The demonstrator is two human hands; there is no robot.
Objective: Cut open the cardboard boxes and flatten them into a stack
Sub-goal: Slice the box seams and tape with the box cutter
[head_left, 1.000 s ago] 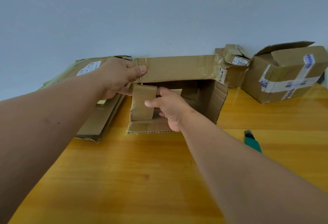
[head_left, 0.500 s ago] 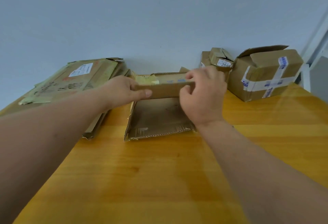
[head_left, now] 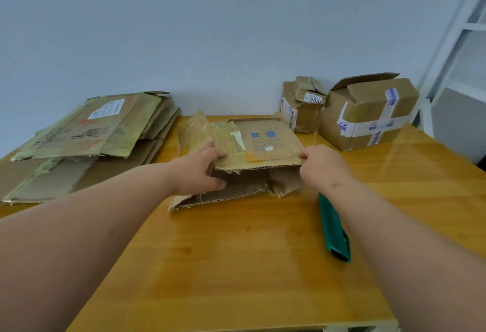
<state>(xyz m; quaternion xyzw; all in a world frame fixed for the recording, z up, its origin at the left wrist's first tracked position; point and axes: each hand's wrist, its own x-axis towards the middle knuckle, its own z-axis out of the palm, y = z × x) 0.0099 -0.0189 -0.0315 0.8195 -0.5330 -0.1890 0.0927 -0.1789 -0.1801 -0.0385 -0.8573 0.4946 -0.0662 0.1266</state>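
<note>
Box we work on: We hold a brown cardboard box with blue letters and shiny clear tape (head_left: 265, 145). It lies nearly flat in the middle of the shiny yellow wooden table (head_left: 236, 266), with its open end facing us.
Left hand: Our left hand (head_left: 203, 171) pinches the near left corner of the top panel, thumb on top, fingers under.
Right hand: Our right hand (head_left: 322, 167) pinches the near right corner of the same panel.
How it feels, we think: The box looks light and thin. The card is stiff across its wavy edge but bends easily along the folds. The tape looks slippery, so bare card is the better place to hold.
Where to hold: The two near corners seem good, because we can press down evenly from both sides. The torn bottom flap looks weak and may rip.
Flat pile: A pile of flat brown cardboard sheets (head_left: 86, 142) lies on the left of the table, near the box.
Still to do: A small crushed brown box with a white label (head_left: 302, 105) and a bigger brown box with white and blue tape (head_left: 368, 113) stand at the back right, touching or almost.
Cutter: A green plastic cutter (head_left: 334, 229) lies on the table by our right arm. No hand holds it.
</note>
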